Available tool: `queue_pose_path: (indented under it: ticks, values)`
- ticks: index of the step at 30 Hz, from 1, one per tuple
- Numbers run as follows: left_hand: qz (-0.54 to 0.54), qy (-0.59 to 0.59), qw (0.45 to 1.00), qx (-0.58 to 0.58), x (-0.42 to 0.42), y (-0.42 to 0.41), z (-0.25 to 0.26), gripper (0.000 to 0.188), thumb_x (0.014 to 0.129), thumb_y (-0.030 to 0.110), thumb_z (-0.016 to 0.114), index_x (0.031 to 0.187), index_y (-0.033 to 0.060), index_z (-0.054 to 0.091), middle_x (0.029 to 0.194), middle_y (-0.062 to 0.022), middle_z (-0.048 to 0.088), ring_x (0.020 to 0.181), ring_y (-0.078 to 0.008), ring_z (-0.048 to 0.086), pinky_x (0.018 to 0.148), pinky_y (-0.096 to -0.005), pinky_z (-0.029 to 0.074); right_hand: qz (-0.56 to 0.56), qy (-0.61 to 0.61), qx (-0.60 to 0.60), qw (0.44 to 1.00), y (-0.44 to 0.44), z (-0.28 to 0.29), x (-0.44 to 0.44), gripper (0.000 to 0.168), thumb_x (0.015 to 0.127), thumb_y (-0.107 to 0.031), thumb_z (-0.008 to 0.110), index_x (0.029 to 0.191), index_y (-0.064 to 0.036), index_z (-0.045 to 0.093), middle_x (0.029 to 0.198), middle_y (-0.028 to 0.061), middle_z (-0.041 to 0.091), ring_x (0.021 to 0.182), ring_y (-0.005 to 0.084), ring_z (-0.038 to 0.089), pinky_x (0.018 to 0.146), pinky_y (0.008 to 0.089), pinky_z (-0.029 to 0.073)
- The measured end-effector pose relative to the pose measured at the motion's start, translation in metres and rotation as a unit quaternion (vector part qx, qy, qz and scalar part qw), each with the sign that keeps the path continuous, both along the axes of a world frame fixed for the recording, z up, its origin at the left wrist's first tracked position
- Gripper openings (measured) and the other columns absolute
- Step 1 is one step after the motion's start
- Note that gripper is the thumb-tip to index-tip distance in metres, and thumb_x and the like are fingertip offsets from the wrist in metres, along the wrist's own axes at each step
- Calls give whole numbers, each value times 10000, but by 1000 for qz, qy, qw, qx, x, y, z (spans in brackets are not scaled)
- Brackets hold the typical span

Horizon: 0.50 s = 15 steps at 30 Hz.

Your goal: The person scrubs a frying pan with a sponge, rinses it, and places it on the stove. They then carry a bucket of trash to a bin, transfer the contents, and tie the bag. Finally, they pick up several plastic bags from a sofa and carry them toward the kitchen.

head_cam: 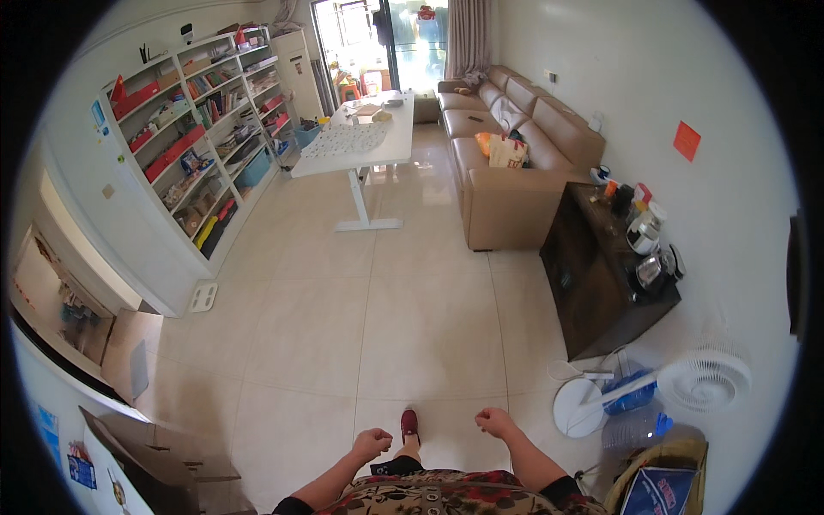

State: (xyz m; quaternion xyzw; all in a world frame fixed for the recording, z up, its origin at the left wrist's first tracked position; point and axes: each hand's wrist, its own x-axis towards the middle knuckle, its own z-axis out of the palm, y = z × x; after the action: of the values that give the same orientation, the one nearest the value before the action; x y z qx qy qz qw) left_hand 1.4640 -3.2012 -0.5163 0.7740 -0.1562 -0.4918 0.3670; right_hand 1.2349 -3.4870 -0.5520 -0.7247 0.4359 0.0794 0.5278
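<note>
My left hand is held low in front of my body, its fingers curled in, and I see nothing in it. To the right, my right hand hangs over the floor in a loose fist, also with no object visible. A dark red shoe on one foot shows between the two hands, on the pale floor tiles. Neither hand touches anything. Nearest to my right hand is a white standing fan, at some distance to its right.
A white table stands ahead, with a brown leather sofa right of it. White shelves line the left wall. A dark cabinet carries kettles. Large plastic bottles and a bag sit at lower right.
</note>
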Motion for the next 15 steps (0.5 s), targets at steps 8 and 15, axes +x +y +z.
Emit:
queue_pose_path:
  ticks: [8,15]
  values:
    - [-39,-83,996,16,183,-158,15,243,772,252,625,860,26,631,775,-97,655,652,-199,624,599,-312,504,-44,231,-57,970,-127,-39,-31,205,764,-201,575,845,-23,635,747,82,649,630,164,635,482,290,487]
    - [-106,-88,987,-77,263,-268,-1,374,759,193,627,1097,42,569,914,-106,647,807,-195,623,692,-307,490,-48,177,-21,983,-152,-80,-15,206,757,-215,534,775,-41,642,737,107,644,565,191,594,496,322,477]
